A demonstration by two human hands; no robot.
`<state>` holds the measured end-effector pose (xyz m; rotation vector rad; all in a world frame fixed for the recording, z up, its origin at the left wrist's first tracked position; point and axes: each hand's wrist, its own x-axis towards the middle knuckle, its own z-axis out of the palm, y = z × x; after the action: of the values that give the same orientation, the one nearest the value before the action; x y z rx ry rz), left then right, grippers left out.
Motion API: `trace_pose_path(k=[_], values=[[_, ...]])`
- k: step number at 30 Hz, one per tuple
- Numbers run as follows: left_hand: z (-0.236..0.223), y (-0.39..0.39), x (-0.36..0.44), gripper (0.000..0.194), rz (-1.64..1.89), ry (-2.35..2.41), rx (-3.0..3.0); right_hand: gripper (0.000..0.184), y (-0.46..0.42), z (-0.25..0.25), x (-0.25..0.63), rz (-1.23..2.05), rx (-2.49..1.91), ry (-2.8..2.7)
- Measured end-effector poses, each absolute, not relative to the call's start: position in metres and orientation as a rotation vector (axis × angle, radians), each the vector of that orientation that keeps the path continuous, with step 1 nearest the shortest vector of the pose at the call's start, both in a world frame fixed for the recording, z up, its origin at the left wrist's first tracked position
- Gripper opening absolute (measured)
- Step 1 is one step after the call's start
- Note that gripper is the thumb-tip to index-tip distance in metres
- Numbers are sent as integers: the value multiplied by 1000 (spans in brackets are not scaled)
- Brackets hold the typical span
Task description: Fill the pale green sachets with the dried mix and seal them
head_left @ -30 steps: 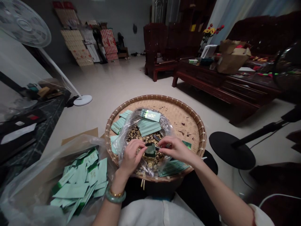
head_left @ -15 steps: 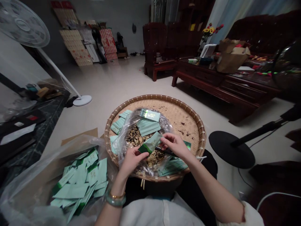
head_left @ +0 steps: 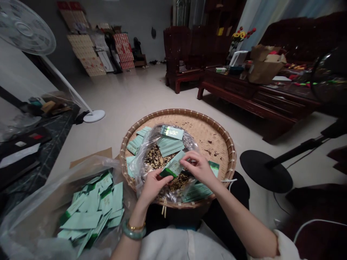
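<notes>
**Head-cam view, mid-pinch, lots of green**

Closest up: a jade bangle (head_left: 132, 230) and a thin gold bracelet (head_left: 136, 227) sit on the left wrist. Both hands are right over the middle of the lap. The left hand (head_left: 153, 188) and the right hand (head_left: 198, 167) are pinching one green packet (head_left: 172, 168) between them, its dark green end tilted down toward the left palm. The grip is tight on both sides, with fingers pressed together on the packet, not spread. Something dark pokes out under the right hand (head_left: 188, 173), but I can't tell what it is.

The packet is held just above an open clear bag (head_left: 141, 173) full of dried brown flakes (head_left: 157, 159). More green packets (head_left: 169, 146) lie on the flakes, and a few are scattered around the bag. All of that sits in a big round bamboo tray (head_left: 208, 135) with a woven rim. To the left, a second plastic bag (head_left: 48, 202) holds a loose heap of packets (head_left: 90, 213).

Further out there's a black fan base (head_left: 265, 170) on the right and a white standing fan (head_left: 23, 25) on the left. Across the floor is a dark wood counter (head_left: 244, 86) with a cardboard box (head_left: 264, 68) on it, and a matching armchair (head_left: 181, 54).
</notes>
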<state>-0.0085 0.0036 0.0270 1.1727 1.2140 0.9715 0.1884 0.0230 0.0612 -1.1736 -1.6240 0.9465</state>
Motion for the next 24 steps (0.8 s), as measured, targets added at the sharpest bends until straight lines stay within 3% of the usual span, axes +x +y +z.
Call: trace_pose_path(k=[8, 14, 24], values=[[22, 3, -5, 37, 1130, 1267, 1105, 22, 25, 58, 185, 979, -1168, -1363], [23, 0, 0, 19, 1240, 1362, 1188, 18, 26, 57, 187, 962, -1221, -1429], [25, -4, 2, 15, 1236, 1289, 1180, 19, 26, 56, 185, 1139, -1084, -1218]])
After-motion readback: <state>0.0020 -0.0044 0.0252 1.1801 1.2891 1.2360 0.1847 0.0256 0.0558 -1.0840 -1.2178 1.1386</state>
